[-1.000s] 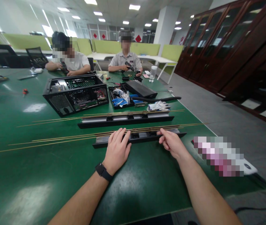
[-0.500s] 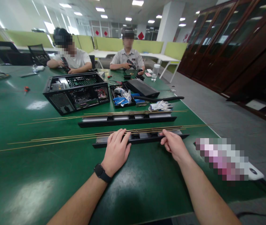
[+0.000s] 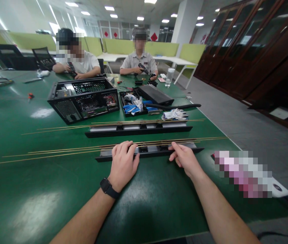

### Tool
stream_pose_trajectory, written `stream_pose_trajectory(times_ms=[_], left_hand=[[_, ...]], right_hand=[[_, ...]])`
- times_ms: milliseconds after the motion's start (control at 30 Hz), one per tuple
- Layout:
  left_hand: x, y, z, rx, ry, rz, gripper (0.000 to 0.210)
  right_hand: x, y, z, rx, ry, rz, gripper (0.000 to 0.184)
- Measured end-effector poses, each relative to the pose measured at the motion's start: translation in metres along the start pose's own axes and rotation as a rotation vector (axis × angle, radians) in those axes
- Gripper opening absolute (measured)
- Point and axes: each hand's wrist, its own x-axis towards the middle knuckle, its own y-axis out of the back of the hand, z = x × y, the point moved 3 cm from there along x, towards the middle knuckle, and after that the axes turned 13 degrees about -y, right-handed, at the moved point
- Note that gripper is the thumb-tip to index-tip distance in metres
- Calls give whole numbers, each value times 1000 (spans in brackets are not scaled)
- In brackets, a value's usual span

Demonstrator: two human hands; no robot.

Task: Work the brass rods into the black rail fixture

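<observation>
A long black rail [image 3: 151,154] with pale strips inside lies crosswise before me. Several thin gold rods [image 3: 65,151] run along it and stick out well past its left end. My left hand [image 3: 123,166], with a dark watch at the wrist, is laid over the rail's left half, fingers across the top and thumb at the near side. At the right half, my right hand [image 3: 184,158] has its fingers bent in at the rods and the rail's near edge; what they pinch is hidden. Behind lies a second black rail [image 3: 134,131] with more gold rods on top.
Farther back are an open black computer case [image 3: 83,101], a black tray [image 3: 123,110] of blue-white gloves, another glove pair [image 3: 176,114] and a black panel [image 3: 155,94]. A blurred-out pink-white object [image 3: 245,174] lies right. Two people sit opposite, one holding a power drill [image 3: 142,67].
Both my hands have shifted a little to the left. The near rail and the gold rods' left ends have slid left with them. The far rail has hardly moved.
</observation>
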Motion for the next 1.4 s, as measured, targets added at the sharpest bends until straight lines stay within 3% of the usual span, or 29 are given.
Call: stream_pose_trajectory(times_ms=[200,533,633,1133,1400], left_hand=[[-2,-2,-1,11,2,28,38],[-5,-5,4,-8,20,109,18],[-5,-7,5,20,11,83,16],[-4,-11,8,74,-24,-86,51],[-4,-10,7,61,-8,-123,53]], right_hand=[[-2,-3,0,5,-36,-32,50],[-3,-4,1,14,-37,-38,49],[-4,-4,-1,1,-40,-30,47],[-6,-5,-2,34,-56,-6,51],[-4,-5,2,29,-81,4,55]])
